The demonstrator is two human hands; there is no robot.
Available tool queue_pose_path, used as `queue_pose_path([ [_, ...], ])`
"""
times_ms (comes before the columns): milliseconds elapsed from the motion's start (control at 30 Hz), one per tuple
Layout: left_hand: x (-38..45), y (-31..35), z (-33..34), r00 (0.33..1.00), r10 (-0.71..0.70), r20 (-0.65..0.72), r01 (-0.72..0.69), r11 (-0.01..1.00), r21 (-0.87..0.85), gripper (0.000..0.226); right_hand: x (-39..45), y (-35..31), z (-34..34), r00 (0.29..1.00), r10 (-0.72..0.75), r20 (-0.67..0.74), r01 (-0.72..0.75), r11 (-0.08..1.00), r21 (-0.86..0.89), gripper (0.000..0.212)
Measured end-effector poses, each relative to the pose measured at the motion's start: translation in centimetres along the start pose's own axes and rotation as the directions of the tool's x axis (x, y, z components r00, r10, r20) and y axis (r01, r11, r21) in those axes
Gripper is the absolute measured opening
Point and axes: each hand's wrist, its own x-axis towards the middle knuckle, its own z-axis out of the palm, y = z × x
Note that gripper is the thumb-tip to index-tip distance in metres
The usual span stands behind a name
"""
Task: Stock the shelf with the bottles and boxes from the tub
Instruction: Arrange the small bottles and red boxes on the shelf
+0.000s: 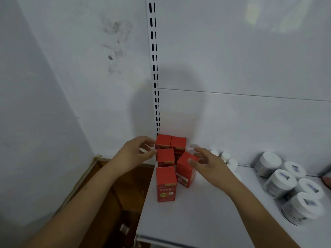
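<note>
Head view, looking down at the L end of a white shelf: smooth, flat, matte metal w/ a rolled front lip.

Five red boxes, upright rectangular cartons of thin card w/ slightly glossy print, cluster at the shelf's back-L corner. Two rear boxes stand side by side, touching, against the back panel. The middle box sits just in front of them. The front box stands nearest the camera, a yellow round motif on its face. The tilted box leans, turned askew, just R of the middle and front ones.

Left hand: fingers loosely curled and spread; tips at the L side of the rear and middle boxes; contact can't be told, nothing clearly gripped.

Right hand: fingers partly spread, motion-blurred; thumb lies at the top edge of the tilted box; whether it pinches or merely touches can't be told.

White-capped bottles, small cylinders, stand behind the R hand near the back panel. Round white tubs, plastic w/ printed labels on flat lids, fill the shelf's R side in rows.

Slotted white upright runs vertically above the boxes, black rectangular slots in pairs. Wall at L: scuffed, grey-smudged paint. Brown cardboard lies below the shelf's L edge.
</note>
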Motion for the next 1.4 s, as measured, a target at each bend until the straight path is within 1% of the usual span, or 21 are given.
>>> queue_pose_path([
  [67, 0.1, 0.6, 0.0, 0.993, 0.040, 0.112, -0.051, 0.994, 0.093, 0.033, -0.8, 0.4, 0.3, 0.997, -0.076, 0.008, 0.076, 0.996, -0.042, 0.059],
  [133, 0.5, 1.0, 0.1, 0.983, 0.041, 0.181, -0.071, 0.984, 0.166, 0.045, -1.3, 0.1, 0.6, 0.992, -0.130, 0.005, 0.129, 0.986, -0.104, 0.057],
  [267, 1.6, 1.1, 0.5, 0.983, 0.016, 0.183, -0.063, 0.965, 0.253, 0.059, -1.4, 0.0, 1.4, 0.981, -0.191, -0.032, 0.184, 0.971, -0.153, 0.048],
  [400, 1.9, 1.1, 1.0, 0.983, 0.013, 0.182, -0.067, 0.954, 0.292, 0.062, -0.9, -0.2, 1.1, 0.986, -0.146, -0.086, 0.134, 0.983, -0.128, 0.033],
  [500, 1.8, 1.1, 1.1, 0.982, 0.040, 0.187, -0.097, 0.948, 0.305, 0.060, -0.2, -0.1, 0.5, 0.991, -0.061, -0.120, 0.049, 0.994, -0.100, 0.017],
  [533, 1.7, 1.1, 1.2, 0.981, 0.046, 0.190, -0.103, 0.947, 0.305, 0.060, 0.0, -0.1, 0.4, 0.990, -0.030, -0.140, 0.016, 0.995, -0.101, 0.016],
  [633, 1.7, 1.0, 0.8, 0.980, 0.048, 0.194, -0.106, 0.947, 0.302, 0.056, -0.2, -0.5, 0.8, 0.973, 0.023, -0.229, -0.042, 0.996, -0.077, 0.024],
  [733, 2.1, 0.9, 0.1, 0.982, 0.069, 0.179, -0.114, 0.959, 0.259, 0.050, -0.6, -1.4, 2.5, 0.928, -0.018, -0.372, -0.013, 0.997, -0.081, 0.039],
  [800, 2.4, 0.9, -0.1, 0.983, 0.083, 0.166, -0.122, 0.964, 0.237, 0.048, -0.6, -1.7, 3.9, 0.909, -0.036, -0.416, 0.006, 0.997, -0.072, 0.048],
  [867, 2.6, 0.6, 0.2, 0.983, 0.083, 0.164, -0.124, 0.958, 0.259, 0.049, -0.4, -1.5, 5.2, 0.923, -0.034, -0.384, 0.013, 0.998, -0.056, 0.049],
  [933, 2.4, 0.1, 0.7, 0.989, 0.057, 0.137, -0.091, 0.961, 0.260, 0.051, -0.1, -0.7, 6.1, 0.953, -0.047, -0.299, 0.028, 0.997, -0.068, 0.042],
  [967, 2.1, -0.2, 0.9, 0.994, 0.035, 0.099, -0.057, 0.973, 0.224, 0.057, 0.0, -0.2, 6.3, 0.965, -0.067, -0.253, 0.050, 0.996, -0.075, 0.037],
  [1033, 1.4, -0.8, 1.4, 0.999, -0.031, 0.009, 0.030, 0.995, 0.091, 0.079, 0.2, 0.7, 6.4, 0.978, -0.117, -0.174, 0.100, 0.990, -0.100, 0.028],
  [1067, 1.0, -1.3, 1.7, 0.997, -0.072, -0.018, 0.073, 0.997, 0.028, 0.091, 0.2, 1.0, 6.3, 0.980, -0.139, -0.144, 0.123, 0.986, -0.117, 0.027],
  [1100, 0.7, -1.9, 2.0, 0.993, -0.114, -0.019, 0.114, 0.993, -0.019, 0.100, 0.2, 1.3, 6.2, 0.980, -0.158, -0.123, 0.143, 0.982, -0.124, 0.030],
  [1167, 0.1, -2.9, 2.9, 0.984, -0.170, 0.057, 0.174, 0.982, -0.077, 0.108, 0.5, 1.6, 6.3, 0.976, -0.198, -0.095, 0.189, 0.977, -0.098, 0.040],
  [1200, -0.1, -3.3, 3.3, 0.978, -0.166, 0.124, 0.180, 0.978, -0.106, 0.105, 0.6, 1.7, 6.4, 0.973, -0.214, -0.082, 0.209, 0.975, -0.071, 0.047],
  [1233, -0.3, -3.5, 3.8, 0.970, -0.146, 0.193, 0.175, 0.975, -0.140, 0.096, 0.8, 1.7, 6.5, 0.973, -0.222, -0.066, 0.220, 0.975, -0.044, 0.053],
  [1267, -0.4, -3.5, 4.3, 0.962, -0.124, 0.244, 0.167, 0.972, -0.164, 0.083, 1.0, 1.8, 6.6, 0.973, -0.226, -0.045, 0.225, 0.974, -0.019, 0.057],
  [1333, -0.5, -3.4, 5.3, 0.956, -0.107, 0.274, 0.159, 0.972, -0.174, 0.058, 1.2, 2.0, 6.8, 0.971, -0.237, -0.011, 0.237, 0.971, 0.008, 0.061],
  [1400, -0.3, -3.3, 5.8, 0.954, -0.126, 0.273, 0.175, 0.970, -0.166, 0.049, 1.2, 2.3, 6.9, 0.969, -0.249, 0.012, 0.248, 0.968, 0.018, 0.060],
])
